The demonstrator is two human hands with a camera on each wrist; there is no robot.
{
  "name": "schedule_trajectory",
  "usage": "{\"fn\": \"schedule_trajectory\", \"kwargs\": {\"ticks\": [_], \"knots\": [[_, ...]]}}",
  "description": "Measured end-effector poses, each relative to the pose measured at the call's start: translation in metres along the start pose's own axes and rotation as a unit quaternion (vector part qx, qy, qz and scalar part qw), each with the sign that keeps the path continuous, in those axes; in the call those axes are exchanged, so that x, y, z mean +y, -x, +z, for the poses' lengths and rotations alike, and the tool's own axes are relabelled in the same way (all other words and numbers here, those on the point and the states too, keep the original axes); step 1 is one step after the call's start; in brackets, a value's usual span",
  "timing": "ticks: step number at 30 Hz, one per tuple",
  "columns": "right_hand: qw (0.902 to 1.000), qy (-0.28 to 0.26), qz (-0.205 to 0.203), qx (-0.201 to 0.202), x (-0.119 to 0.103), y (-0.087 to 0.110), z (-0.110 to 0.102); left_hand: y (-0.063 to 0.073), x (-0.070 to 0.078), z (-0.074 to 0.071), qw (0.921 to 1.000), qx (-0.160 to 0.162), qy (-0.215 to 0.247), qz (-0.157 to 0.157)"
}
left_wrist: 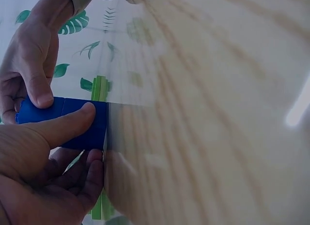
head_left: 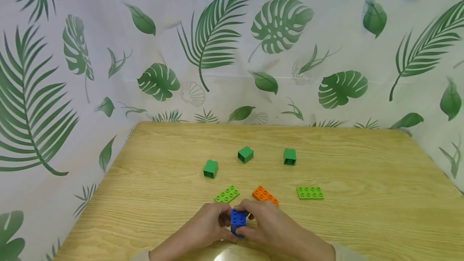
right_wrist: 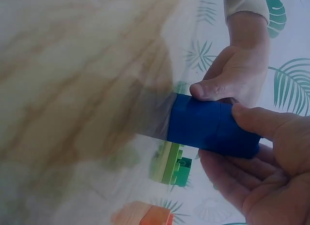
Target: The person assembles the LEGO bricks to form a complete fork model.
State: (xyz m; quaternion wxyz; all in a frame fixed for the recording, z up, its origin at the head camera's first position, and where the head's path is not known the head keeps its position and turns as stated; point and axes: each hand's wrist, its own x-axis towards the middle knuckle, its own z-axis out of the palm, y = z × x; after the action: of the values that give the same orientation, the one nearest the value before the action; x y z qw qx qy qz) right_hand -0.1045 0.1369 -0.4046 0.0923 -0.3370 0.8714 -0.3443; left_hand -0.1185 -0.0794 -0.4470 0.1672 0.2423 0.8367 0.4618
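Note:
Two blue toy building bricks [head_left: 238,217], one stacked on the other, stand upright at the front of the table between both hands. Their studs face up in the head view. My left hand [head_left: 208,224] holds the lower brick [right_wrist: 193,117], its thumb along the near side. The upper brick [right_wrist: 237,133] is pinched by my right hand [head_left: 268,222], thumb on one side and fingers on the other. In the left wrist view a seam shows between the two bricks, and the lower one meets the tabletop. Parts of both bricks are hidden behind the fingers.
Just beyond the hands lie a lime brick [head_left: 227,193] and an orange brick [head_left: 265,195], with another lime brick [head_left: 310,193] to the right. Farther back are three green bricks [head_left: 245,154] on their sides. A leaf-patterned curtain [head_left: 224,92] rises behind the wooden table [head_left: 362,164].

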Motion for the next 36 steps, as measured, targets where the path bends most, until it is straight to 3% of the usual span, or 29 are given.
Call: {"fn": "schedule_trajectory", "kwargs": {"ticks": [11,17,22,36], "knots": [[0.9999,0.007,-0.006,0.013,-0.0033,-0.0033,-0.0012,-0.0003,-0.0012,-0.0011,0.9998,-0.010,0.008,-0.013],[0.9997,-0.008,-0.005,0.023,0.0004,0.0002,0.0033,0.0014,-0.0050,-0.0021,0.9982,-0.030,0.040,-0.033],[0.9996,-0.019,0.011,0.015,0.0000,0.0003,0.0044,0.0027,-0.0051,-0.0026,0.9972,-0.035,0.058,-0.030],[0.9995,-0.019,0.025,-0.005,0.0011,-0.0034,0.0003,0.0032,-0.0028,-0.0020,0.9984,-0.022,0.049,-0.019]]}}
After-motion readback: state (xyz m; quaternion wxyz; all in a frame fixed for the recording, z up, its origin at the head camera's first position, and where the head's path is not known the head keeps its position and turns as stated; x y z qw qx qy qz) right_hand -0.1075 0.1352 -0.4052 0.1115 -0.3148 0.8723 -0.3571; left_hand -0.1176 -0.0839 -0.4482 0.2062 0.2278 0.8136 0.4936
